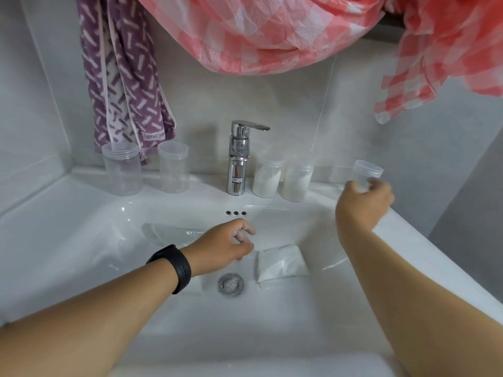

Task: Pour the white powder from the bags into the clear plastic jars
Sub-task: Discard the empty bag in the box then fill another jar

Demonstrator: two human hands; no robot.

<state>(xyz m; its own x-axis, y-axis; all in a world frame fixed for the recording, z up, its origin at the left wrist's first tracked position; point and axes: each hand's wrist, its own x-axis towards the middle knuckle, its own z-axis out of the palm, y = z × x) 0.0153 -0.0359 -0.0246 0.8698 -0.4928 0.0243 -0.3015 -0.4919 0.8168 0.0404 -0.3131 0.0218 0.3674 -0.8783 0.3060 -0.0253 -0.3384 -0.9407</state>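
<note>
1. My right hand (pixel 363 198) is at the right of the frame, on the ledge of the white sink (pixel 81 213). My fingers are curled around a small clear plastic jar with its lid on (pixel 367 172). I have hold of it low down.
2. My left hand (pixel 228 244) is in the middle of the frame, down in the bowl. It is half open and holds nothing. There is white dust on my fingertips (pixel 249 229).
3. A soft clear bag of white powder (pixel 281 263) lies just right of my left hand, near the round metal drain (pixel 230 284).
4. I think the bag is floppy and will sag, so I should pinch it by a top corner.
5. I think the jar is light and a bit slippery, so I should hold it around the middle.
6. Two jars with white powder (pixel 281 179) stand right of the shiny tap (pixel 239 156). Two empty clear jars (pixel 147 168) stand left of it.
</note>
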